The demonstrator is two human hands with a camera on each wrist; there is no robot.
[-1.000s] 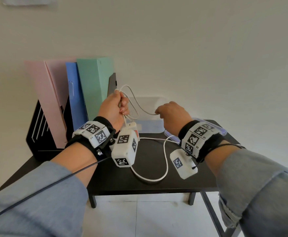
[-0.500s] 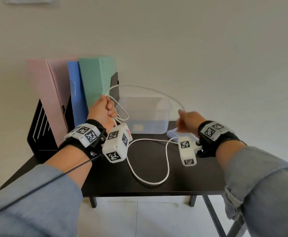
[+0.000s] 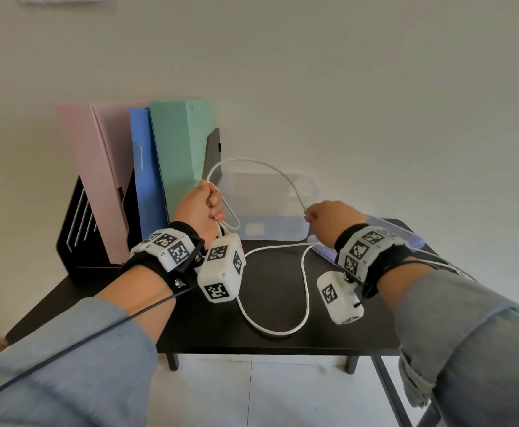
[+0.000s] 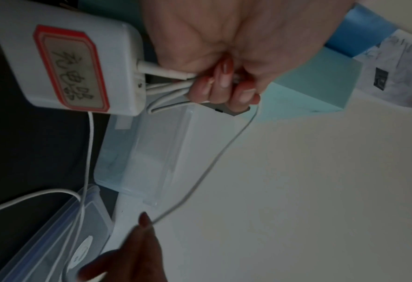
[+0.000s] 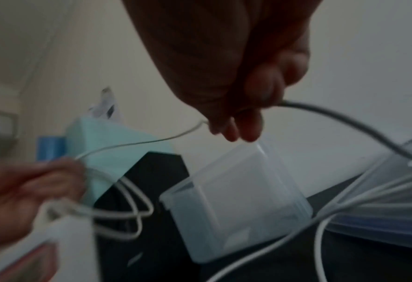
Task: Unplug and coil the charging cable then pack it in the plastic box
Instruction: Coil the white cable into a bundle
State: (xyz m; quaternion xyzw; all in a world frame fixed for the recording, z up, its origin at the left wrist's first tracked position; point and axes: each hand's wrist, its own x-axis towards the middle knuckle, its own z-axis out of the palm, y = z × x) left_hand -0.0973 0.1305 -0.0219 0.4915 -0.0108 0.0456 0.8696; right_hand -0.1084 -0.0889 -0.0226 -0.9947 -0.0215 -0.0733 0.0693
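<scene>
A slack loop of the white charging cable [image 3: 305,291] lies on the near part of the black table [image 3: 122,291]. Above it, the left hand [image 3: 201,211] is fisted round several gathered turns of the cable; the white charger block [image 4: 62,63], bearing a red-bordered label, hangs just below that fist with the cable plugged into it. The right hand [image 3: 332,221] pinches a single run of the cable between fingertips and thumb, and the cable arcs through the air from one hand to the other. Beneath the right hand a clear lid [image 3: 406,238] lies flat on the table. Behind both hands stands the clear plastic box [image 3: 270,211], open-topped, with no cable inside. At far left, pink, blue and green folders [image 3: 178,149] stand in a black rack [image 3: 76,238] against the wall.
</scene>
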